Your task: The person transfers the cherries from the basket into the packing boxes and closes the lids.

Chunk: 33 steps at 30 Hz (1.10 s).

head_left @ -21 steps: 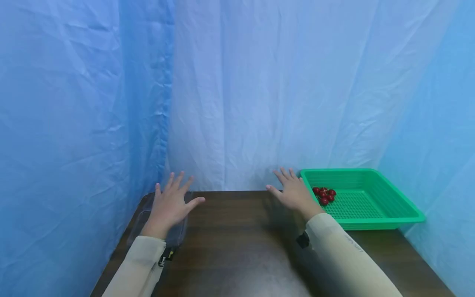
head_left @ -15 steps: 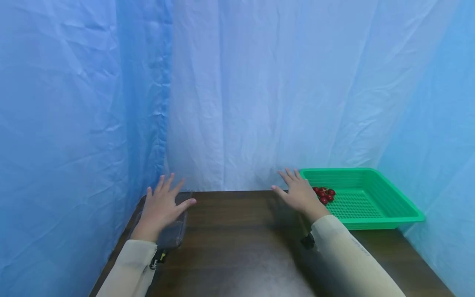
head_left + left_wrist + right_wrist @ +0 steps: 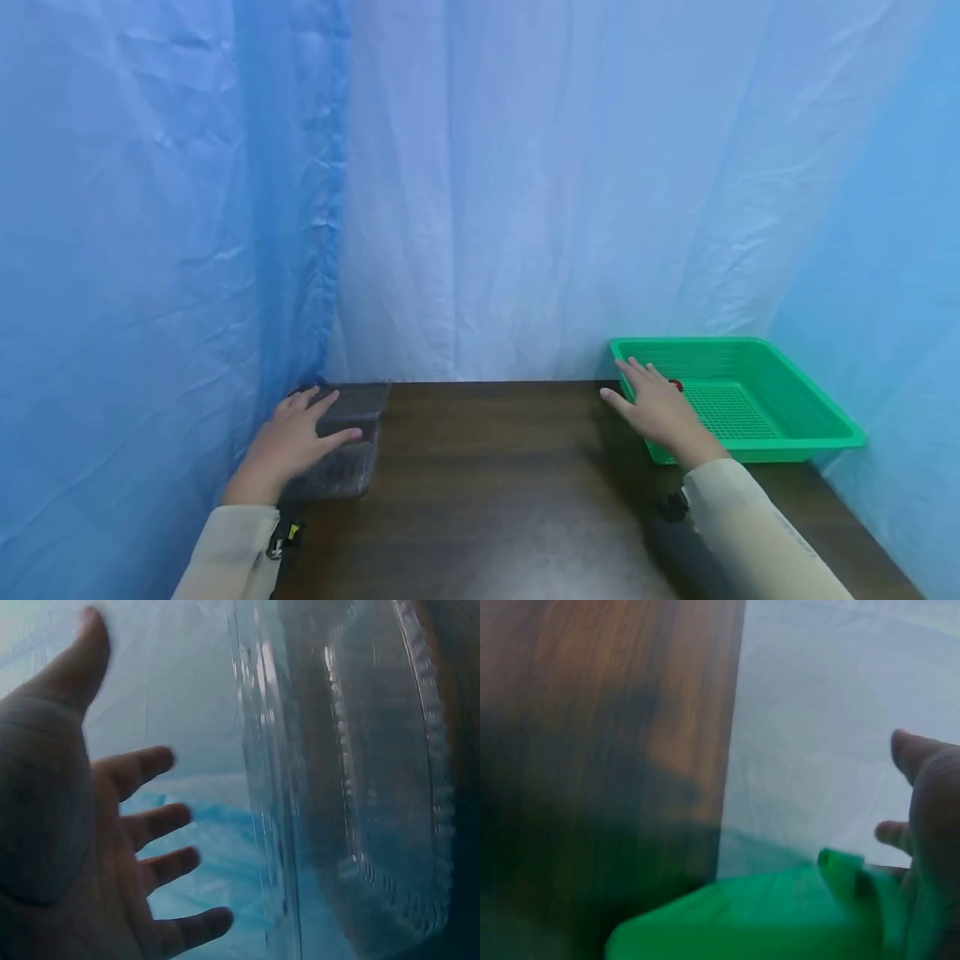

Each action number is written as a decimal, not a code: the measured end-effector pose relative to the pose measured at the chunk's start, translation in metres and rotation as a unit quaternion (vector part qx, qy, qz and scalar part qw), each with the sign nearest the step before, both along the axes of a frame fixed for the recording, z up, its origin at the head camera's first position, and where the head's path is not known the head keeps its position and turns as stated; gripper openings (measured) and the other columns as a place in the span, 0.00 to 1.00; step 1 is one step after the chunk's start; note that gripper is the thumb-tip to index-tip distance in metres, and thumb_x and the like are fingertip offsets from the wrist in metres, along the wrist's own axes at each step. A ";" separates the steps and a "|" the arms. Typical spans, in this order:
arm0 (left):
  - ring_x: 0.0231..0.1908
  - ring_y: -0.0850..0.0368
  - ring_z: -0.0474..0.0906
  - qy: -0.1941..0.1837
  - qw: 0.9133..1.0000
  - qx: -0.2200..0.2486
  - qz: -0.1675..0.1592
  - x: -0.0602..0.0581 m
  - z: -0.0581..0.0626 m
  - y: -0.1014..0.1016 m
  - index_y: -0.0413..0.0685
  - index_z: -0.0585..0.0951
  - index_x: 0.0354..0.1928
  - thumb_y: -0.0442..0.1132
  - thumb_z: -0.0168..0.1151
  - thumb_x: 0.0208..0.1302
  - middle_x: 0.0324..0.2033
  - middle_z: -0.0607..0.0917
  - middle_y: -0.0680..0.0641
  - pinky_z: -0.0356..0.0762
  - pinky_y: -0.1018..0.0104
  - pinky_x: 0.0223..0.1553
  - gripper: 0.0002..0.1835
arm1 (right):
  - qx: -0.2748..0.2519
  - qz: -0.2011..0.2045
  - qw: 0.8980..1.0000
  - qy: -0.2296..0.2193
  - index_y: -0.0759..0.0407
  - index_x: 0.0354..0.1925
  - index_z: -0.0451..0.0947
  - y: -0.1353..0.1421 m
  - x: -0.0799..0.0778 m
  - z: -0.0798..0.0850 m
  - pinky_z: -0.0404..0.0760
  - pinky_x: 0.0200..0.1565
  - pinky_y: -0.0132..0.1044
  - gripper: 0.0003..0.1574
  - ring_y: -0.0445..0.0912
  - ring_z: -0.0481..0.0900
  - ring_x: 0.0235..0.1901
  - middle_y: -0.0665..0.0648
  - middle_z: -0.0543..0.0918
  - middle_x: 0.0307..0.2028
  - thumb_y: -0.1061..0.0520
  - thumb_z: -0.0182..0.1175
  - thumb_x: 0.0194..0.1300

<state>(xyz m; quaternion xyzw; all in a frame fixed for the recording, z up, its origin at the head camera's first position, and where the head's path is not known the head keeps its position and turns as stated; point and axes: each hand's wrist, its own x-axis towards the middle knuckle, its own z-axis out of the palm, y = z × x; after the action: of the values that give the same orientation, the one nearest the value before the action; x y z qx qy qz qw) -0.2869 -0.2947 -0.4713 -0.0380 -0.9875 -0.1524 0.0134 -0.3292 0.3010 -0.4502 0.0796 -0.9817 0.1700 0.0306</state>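
My left hand (image 3: 283, 450) hovers with spread fingers over the clear plastic box (image 3: 341, 467) at the table's left side. In the left wrist view the ribbed walls of that clear box (image 3: 390, 750) stand beside the fingers, apart from them. My right hand (image 3: 660, 408), fingers extended, is over the left rim of the green basket (image 3: 780, 454). One red cherry (image 3: 677, 385) peeks out behind that hand; the hand hides the rest of the bunch. In the right wrist view the green basket (image 3: 742, 922) lies below the fingers, blurred. Neither hand holds anything.
The dark wooden table (image 3: 480, 500) extends between box and basket. Blue cloth curtains (image 3: 525, 192) hang along the back and both sides. The basket's right end reaches close to the right curtain.
My left hand has moved left and down, uncovering more of the clear box. My right hand has moved right over the basket rim and now covers most of the cherries.
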 end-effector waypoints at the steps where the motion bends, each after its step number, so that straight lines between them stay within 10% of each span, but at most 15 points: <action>1: 0.86 0.17 0.49 -0.008 1.000 -0.003 -0.003 0.000 0.000 -0.001 0.50 0.64 0.90 0.86 0.63 0.67 0.89 0.57 0.27 0.60 0.10 0.76 0.63 | 0.000 -0.003 1.000 -0.004 0.55 0.93 0.53 0.005 0.003 0.001 0.58 0.81 0.84 0.61 0.77 0.51 0.88 0.71 0.56 0.90 0.19 0.50 0.84; 14: 0.82 0.07 0.47 -0.101 0.993 0.033 -0.056 0.009 0.011 -0.022 0.45 0.64 0.90 0.72 0.83 0.60 0.86 0.55 0.19 0.65 0.09 0.70 0.66 | -0.040 -0.004 0.998 -0.055 0.53 0.92 0.54 0.033 0.027 -0.006 0.82 0.65 0.78 0.50 0.75 0.80 0.72 0.76 0.74 0.80 0.28 0.49 0.90; 21: 0.81 0.07 0.51 -0.113 0.990 0.040 -0.070 0.011 0.015 -0.028 0.41 0.66 0.88 0.63 0.90 0.56 0.85 0.58 0.18 0.68 0.12 0.71 0.66 | -0.051 -0.018 0.997 -0.060 0.50 0.92 0.57 0.033 0.026 -0.009 0.84 0.35 0.51 0.47 0.51 0.89 0.35 0.65 0.92 0.44 0.34 0.54 0.89; 27: 0.81 0.09 0.52 -0.123 0.989 0.042 -0.074 0.012 0.020 -0.027 0.40 0.66 0.88 0.60 0.93 0.51 0.84 0.60 0.19 0.66 0.13 0.74 0.67 | -0.046 -0.012 0.998 -0.046 0.50 0.91 0.59 0.029 0.027 -0.007 0.90 0.53 0.66 0.45 0.63 0.92 0.58 0.71 0.83 0.74 0.34 0.53 0.90; 33: 0.82 0.12 0.54 -0.133 0.988 0.034 -0.073 0.009 0.018 -0.019 0.41 0.69 0.86 0.54 0.96 0.45 0.84 0.62 0.21 0.72 0.16 0.72 0.68 | -0.048 -0.018 0.997 -0.052 0.50 0.91 0.60 0.023 0.028 -0.007 0.87 0.60 0.73 0.44 0.70 0.86 0.67 0.74 0.75 0.80 0.36 0.53 0.90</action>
<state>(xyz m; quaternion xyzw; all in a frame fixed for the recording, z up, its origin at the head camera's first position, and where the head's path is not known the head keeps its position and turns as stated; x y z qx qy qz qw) -0.2782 -0.3136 -0.4533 -0.0889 -0.9694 -0.1898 -0.1275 -0.3009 0.3244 -0.4570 0.0519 -0.9740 0.2202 -0.0133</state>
